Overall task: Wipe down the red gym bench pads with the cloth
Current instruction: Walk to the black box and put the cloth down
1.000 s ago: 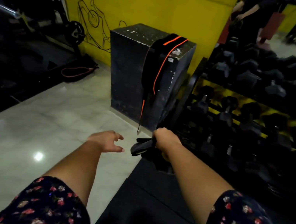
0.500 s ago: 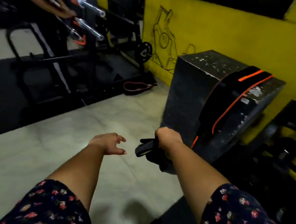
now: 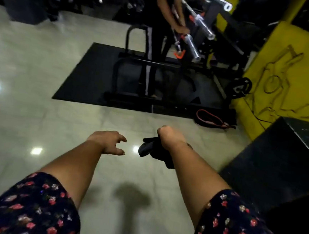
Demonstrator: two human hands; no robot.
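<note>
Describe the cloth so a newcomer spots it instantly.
Start at the big black box at the right, below the yellow wall. Just left of it, above the pale floor, the right hand grips a dark bunched cloth. It is the only thing held: the left hand beside it is empty.

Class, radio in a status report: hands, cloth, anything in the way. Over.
Left hand open, empty. Right hand grips dark cloth. No red bench pads in view. Person at barbells ahead, black box close right.
</note>
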